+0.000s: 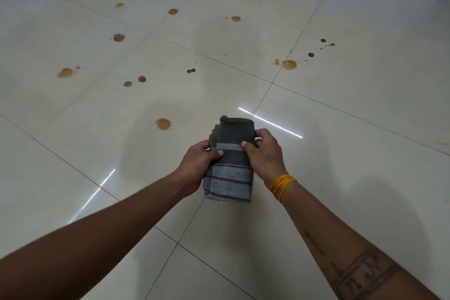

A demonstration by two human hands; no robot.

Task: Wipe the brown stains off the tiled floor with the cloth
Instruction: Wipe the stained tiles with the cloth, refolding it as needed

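Both hands grasp a folded, woven grey cloth [230, 163] with dark stripes, left hand [198, 165] and right hand [264, 153] pinching its sides above glossy cream tiled floor [341, 153] dotted with round brown stains [163, 124].

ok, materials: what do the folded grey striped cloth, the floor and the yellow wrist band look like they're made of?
Folded grey striped cloth: woven fabric, likely cotton, matte; visible weave and a frayed edge. Pale tiled floor: glazed ceramic or polished stone, glossy; it mirrors light streaks and has thin dark joints. Yellow wrist band: looks like wound thread, fine parallel strands; not certain.
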